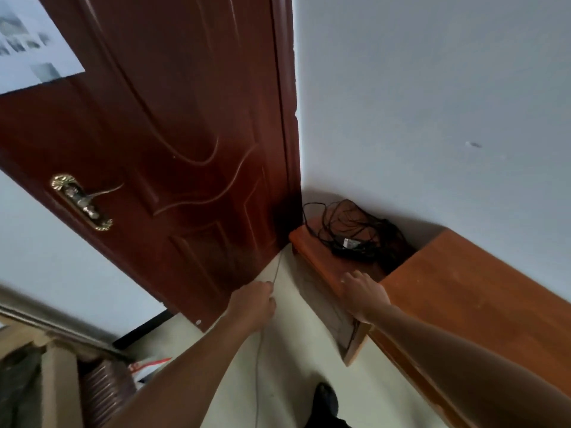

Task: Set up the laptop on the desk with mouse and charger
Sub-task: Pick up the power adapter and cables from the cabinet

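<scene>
A black charger brick (352, 248) lies in a tangle of black cable (346, 220) on a low wooden shelf (312, 251) in the corner beside the door. My right hand (364, 293) reaches toward it, fingers extended over the shelf's front edge, a short way from the brick and holding nothing. My left hand (253, 304) is curled in a fist near the door's lower corner; whether it grips the thin grey line running past it I cannot tell. No laptop or mouse is in view.
A dark red wooden door (173, 125) with a brass handle (82, 202) stands left of the shelf. A higher wooden desk surface (469, 291) runs along the white wall at right. Boxes and a bag (92, 381) sit on the floor at lower left.
</scene>
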A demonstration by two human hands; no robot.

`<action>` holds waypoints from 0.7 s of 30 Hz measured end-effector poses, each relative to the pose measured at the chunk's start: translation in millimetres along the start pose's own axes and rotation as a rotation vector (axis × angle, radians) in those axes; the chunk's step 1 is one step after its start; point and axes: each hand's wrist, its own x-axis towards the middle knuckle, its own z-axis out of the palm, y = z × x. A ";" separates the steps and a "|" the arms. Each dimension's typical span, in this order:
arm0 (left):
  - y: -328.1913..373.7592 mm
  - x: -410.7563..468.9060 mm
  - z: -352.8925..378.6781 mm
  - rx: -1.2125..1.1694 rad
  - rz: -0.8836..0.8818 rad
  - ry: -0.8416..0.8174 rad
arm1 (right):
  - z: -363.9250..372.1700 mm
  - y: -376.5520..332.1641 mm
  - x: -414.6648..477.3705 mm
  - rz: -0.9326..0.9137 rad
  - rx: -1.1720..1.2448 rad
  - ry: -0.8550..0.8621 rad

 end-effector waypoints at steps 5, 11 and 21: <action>-18.9 95.9 -16.8 0.004 0.021 -0.007 | -8.7 13.2 92.6 0.090 0.028 -0.070; -39.0 195.5 -26.9 -0.025 0.061 -0.096 | -17.4 31.8 166.5 0.199 0.053 -0.098; -49.4 373.4 -24.9 0.073 0.352 -0.283 | -6.7 66.3 241.0 0.604 0.202 -0.190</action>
